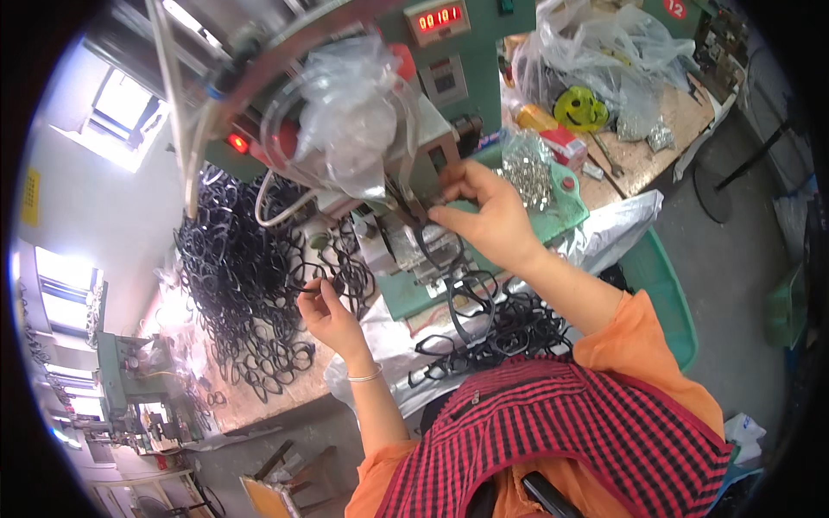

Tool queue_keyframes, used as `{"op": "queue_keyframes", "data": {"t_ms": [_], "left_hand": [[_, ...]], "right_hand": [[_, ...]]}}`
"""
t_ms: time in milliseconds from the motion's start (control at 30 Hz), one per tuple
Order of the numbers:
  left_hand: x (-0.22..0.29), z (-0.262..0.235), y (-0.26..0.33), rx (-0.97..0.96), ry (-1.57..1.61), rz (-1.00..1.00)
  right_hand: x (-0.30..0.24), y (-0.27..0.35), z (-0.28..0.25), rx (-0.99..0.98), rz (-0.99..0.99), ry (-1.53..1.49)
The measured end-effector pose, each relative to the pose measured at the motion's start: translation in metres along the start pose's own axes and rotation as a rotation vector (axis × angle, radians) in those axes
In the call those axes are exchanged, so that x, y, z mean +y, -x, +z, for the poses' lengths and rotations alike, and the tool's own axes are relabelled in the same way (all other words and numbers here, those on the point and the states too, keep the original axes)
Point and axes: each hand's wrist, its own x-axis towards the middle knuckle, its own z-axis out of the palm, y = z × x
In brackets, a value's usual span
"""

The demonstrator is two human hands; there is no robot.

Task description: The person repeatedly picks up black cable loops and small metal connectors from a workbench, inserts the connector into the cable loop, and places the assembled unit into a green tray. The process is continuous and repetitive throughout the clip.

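My left hand (pixel 332 319), with a bangle at the wrist, is closed at the fingertips on a black eyeglass frame at the edge of a large heap of black eyeglass frames (pixel 233 259). My right hand (pixel 494 220) is up against the working head of a green bench machine (pixel 389 298). Its thumb and fingers are bent together by the metal jaws (pixel 411 207); whatever they pinch is too small or hidden to tell. One black eyeglass frame (pixel 442 250) hangs at the jaws below my thumb. More frames (pixel 509 328) lie in front of me on a silvery sheet.
A clear bag of small metal parts (pixel 527 173) sits on the machine's green base at right. Beyond are a small red-and-white box (pixel 564 147), a wrench (pixel 609 155) and plastic bags (pixel 604 52). A green bin (pixel 661 293) stands at my right, a stool (pixel 281 483) at lower left.
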Motion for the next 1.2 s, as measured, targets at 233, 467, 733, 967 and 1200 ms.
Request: {"op": "queue_keyframes", "data": {"t_ms": [233,467,733,967,1200], "left_hand": [[0.114,0.016,-0.008,-0.015,0.487,0.385],[0.149,0.022,-0.014,-0.133,0.502,0.594],[0.126,0.055,0.023,-0.583,-0.064,1.163],[0.107,0.066,0.023,-0.567,-0.047,1.196],[0.107,0.058,0.028,-0.608,-0.025,1.106]], "right_hand": [[-0.007,0.001,0.006,0.000,0.052,-0.049],[-0.026,0.012,0.021,0.044,0.123,-0.295],[0.009,0.010,-0.054,0.128,-0.041,0.350],[0.051,0.055,-0.109,0.166,-0.104,0.847],[0.068,0.050,-0.090,0.203,-0.136,1.127]]}}
